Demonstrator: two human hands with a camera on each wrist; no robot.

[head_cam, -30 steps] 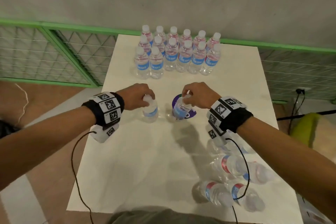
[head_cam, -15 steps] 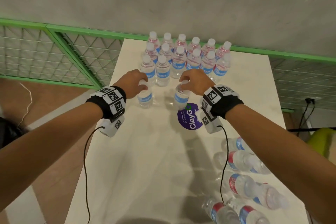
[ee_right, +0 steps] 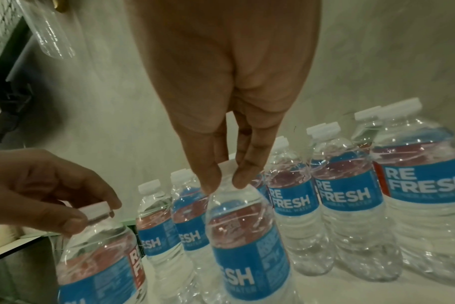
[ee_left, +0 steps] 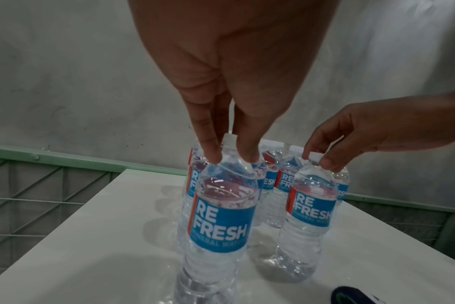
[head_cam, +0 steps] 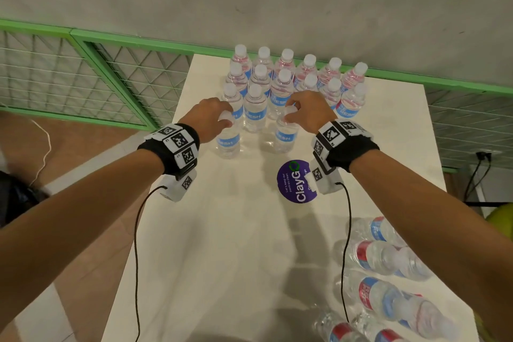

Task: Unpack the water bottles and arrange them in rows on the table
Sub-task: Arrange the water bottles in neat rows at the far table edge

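Note:
Two upright clear water bottles with blue labels sit just in front of the standing rows. My left hand (head_cam: 225, 119) pinches the neck of the left bottle (head_cam: 228, 143) under its white cap, shown close in the left wrist view as hand (ee_left: 231, 159) and bottle (ee_left: 221, 218). My right hand (head_cam: 289, 116) pinches the neck of the right bottle (head_cam: 286, 138), shown as hand (ee_right: 222, 183) and bottle (ee_right: 247, 236). Both bases are at the white table (head_cam: 222, 258). Behind them stand several bottles in rows (head_cam: 305, 75).
Several more bottles (head_cam: 388, 286) lie on their sides at the table's near right corner. A round purple sticker (head_cam: 295, 182) is stuck on the table under my right wrist. A green mesh fence (head_cam: 83, 75) and a grey wall run behind the table.
Both hands carried their bottles away from me, from beside the purple sticker up to the front of the standing rows. The bottles are now upright and lower.

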